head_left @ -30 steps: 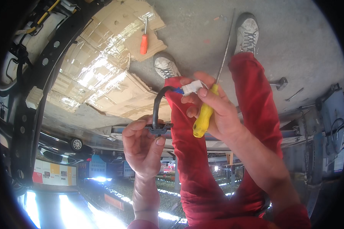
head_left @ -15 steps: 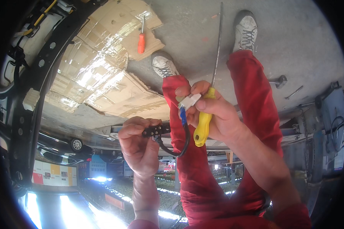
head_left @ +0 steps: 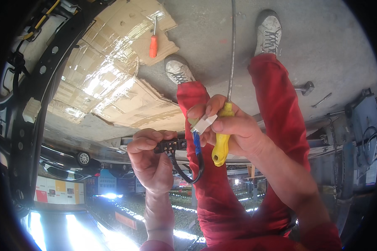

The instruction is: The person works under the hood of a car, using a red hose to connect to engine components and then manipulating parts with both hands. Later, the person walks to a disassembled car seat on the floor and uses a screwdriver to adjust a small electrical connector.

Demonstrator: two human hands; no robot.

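Note:
My left hand pinches a small black electrical part with brass-coloured contacts on its face. From that part a short black cable loops down and up to blue-wrapped wires and a white plug connector. The fingers and thumb of my right hand grip the connector. Tucked in the same hand is a long screwdriver with a yellow handle, its shaft pointing away from me past the top edge. Both parts are held up above my red trouser legs, close together but apart.
Flattened cardboard covers the floor ahead on the left, with an orange-handled screwdriver on it. A black perforated metal beam runs along the left. Over to the right lie a hammer and a thin metal tool.
The connector in my right hand has dropped slightly and tilted. The yellow screwdriver's shaft has swung a little to the left. My left hand has shifted slightly left with the black part.

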